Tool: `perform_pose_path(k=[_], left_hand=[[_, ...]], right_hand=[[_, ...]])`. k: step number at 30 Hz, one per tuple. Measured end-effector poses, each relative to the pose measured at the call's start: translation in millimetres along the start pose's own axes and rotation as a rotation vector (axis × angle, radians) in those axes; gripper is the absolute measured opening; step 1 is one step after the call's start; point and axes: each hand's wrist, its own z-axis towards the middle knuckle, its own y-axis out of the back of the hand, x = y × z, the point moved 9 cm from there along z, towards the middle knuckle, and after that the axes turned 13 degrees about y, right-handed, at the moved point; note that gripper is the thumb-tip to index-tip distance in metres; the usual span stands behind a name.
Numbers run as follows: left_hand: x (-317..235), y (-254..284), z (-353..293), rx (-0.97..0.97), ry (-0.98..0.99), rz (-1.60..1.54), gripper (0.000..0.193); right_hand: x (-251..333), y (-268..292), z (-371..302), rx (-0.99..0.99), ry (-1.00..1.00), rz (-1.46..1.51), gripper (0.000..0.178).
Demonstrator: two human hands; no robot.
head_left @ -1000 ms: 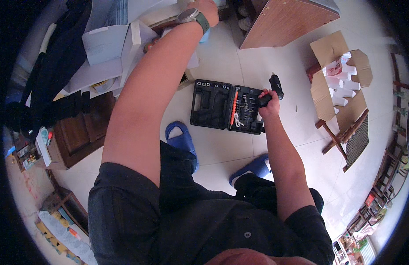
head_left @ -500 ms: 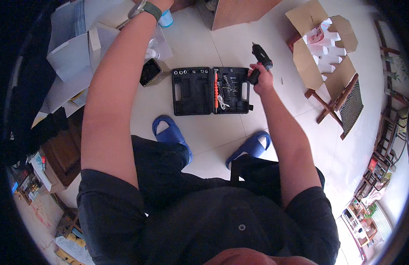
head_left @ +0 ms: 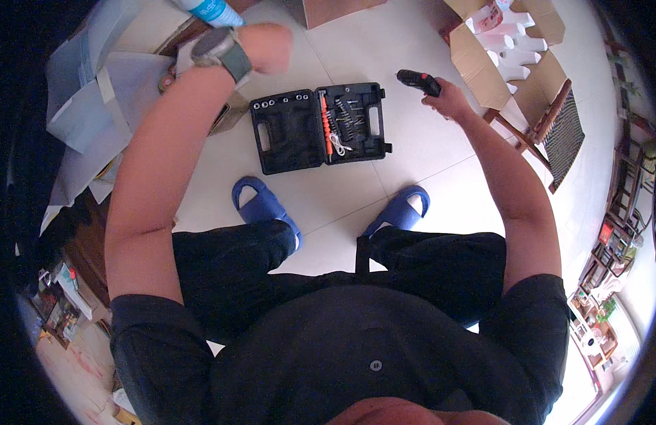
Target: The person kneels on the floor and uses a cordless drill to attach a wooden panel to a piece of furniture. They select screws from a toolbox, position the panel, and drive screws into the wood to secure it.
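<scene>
In my right hand (head_left: 451, 100) is a black cordless screwdriver (head_left: 418, 81) with a small red mark, gripped by the handle and held up over the floor, its tip pointing left. A black tool case (head_left: 289, 156) lies open on the floor between and ahead of my feet. Its left half holds a row of sockets (head_left: 285, 100); its right half has an orange flexible shaft (head_left: 326, 127), several bits and a white cable (head_left: 339, 145). My left hand (head_left: 271, 48), below a watch (head_left: 216, 44) on a green strap, is above and beyond the case, smeared by motion, its fingers unreadable.
A cardboard box (head_left: 473, 60) of white bottles stands open at the far right, beside a folding stool (head_left: 563, 134). White boxes and panels (head_left: 90, 117) crowd the left, with a blue-labelled bottle (head_left: 213, 10) behind. A wooden panel (head_left: 335, 10) stands at the far edge. Blue slippers (head_left: 260, 205) are on my feet.
My left hand has swung right and nearer, coming fully into view. My right hand has moved right and nearer, turning the cordless screwdriver from upward to leftward. The head view has shifted too.
</scene>
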Motion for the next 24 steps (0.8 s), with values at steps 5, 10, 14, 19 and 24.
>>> perform_pose_path(k=[5,10,14,19,24], left_hand=[[-41,-45,22,0.078,0.003,-0.167,0.035],[-70,-99,38,0.181,-0.104,-0.162,0.036],[-83,-114,49,0.169,-0.086,-0.187,0.035],[-96,-101,49,0.194,-0.069,-0.218,0.033],[-96,-120,61,0.220,-0.076,-0.191,0.032]], right_hand=[[2,-11,-10,-0.170,0.158,-0.058,0.057],[102,-73,-22,-0.020,0.446,-0.007,0.056],[141,-116,-41,0.081,0.579,-0.217,0.057],[135,-147,-57,0.202,0.666,-0.253,0.058],[121,-158,-54,0.336,0.695,-0.124,0.052]])
